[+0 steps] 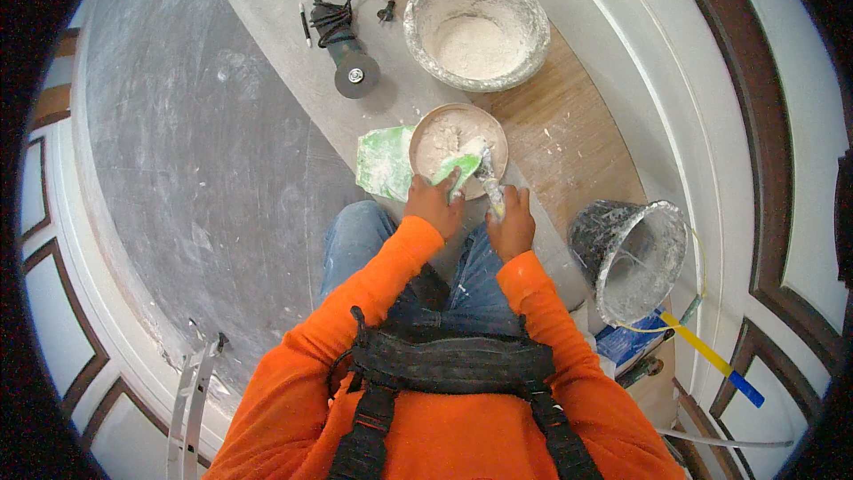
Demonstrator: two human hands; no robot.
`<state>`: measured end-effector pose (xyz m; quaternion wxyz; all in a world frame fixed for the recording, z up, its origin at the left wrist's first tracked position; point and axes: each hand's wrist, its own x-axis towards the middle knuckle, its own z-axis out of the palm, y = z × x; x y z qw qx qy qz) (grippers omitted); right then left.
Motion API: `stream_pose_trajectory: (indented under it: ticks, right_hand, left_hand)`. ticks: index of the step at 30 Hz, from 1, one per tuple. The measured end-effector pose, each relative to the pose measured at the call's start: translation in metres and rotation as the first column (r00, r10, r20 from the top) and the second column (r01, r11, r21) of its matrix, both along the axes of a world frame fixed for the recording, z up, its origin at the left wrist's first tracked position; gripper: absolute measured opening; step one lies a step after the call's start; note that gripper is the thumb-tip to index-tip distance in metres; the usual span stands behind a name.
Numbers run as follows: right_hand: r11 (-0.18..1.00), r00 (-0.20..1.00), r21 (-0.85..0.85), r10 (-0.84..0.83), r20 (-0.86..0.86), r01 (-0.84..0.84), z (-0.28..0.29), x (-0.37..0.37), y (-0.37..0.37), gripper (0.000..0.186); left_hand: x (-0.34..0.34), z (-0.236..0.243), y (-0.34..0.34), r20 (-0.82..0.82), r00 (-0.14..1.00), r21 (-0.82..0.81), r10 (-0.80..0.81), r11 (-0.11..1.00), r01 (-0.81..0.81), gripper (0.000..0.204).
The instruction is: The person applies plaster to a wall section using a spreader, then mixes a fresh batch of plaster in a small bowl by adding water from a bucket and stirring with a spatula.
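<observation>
My left hand (432, 204) grips a green spatula (461, 164) with whitish paste on it. In my right hand (513, 225) is a putty knife (491, 187), its handle smeared with plaster. The two blades meet, or nearly meet, above the right side of a round shallow bowl (504, 144). Thick pale plaster (437, 140) lies in that bowl, lumpy in the middle. A green, plaster-smeared flat piece (382, 163) sits against the bowl's left side; its exact kind I cannot tell.
An angle grinder (346, 58) with a coiled cord lies ahead. Beside it stands a large tub (533, 58) of pale powder. To my right is a tilted, plaster-stained bucket (604, 236), near a yellow-and-blue bar (702, 347). A ladder (185, 409) is at lower left.
</observation>
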<state>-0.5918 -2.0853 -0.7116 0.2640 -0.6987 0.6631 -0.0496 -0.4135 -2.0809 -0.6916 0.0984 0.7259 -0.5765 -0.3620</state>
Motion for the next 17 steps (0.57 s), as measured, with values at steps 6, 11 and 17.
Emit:
stream_pose_trajectory:
  ticks: [6, 11, 17]
  right_hand:
    - [1.000, 0.999, 0.007, 0.023, 0.041, -0.023, 0.003, -0.006, 0.002, 0.058]
    - [0.998, 0.997, 0.055, 0.004, 0.082, -0.008, 0.008, 0.007, 0.011, 0.055]
    - [1.000, 0.992, 0.025, -0.008, 0.126, 0.005, 0.005, 0.004, 0.011, 0.049]
  left_hand:
    - [-0.003, -0.004, -0.005, -0.001, 0.997, 0.015, -0.072, 0.997, 0.072, 0.045]
    - [0.006, -0.007, -0.018, -0.012, 1.000, 0.076, -0.014, 0.997, 0.015, 0.044]
    - [0.000, 0.006, -0.002, -0.033, 0.994, 0.138, -0.104, 0.985, 0.108, 0.047]
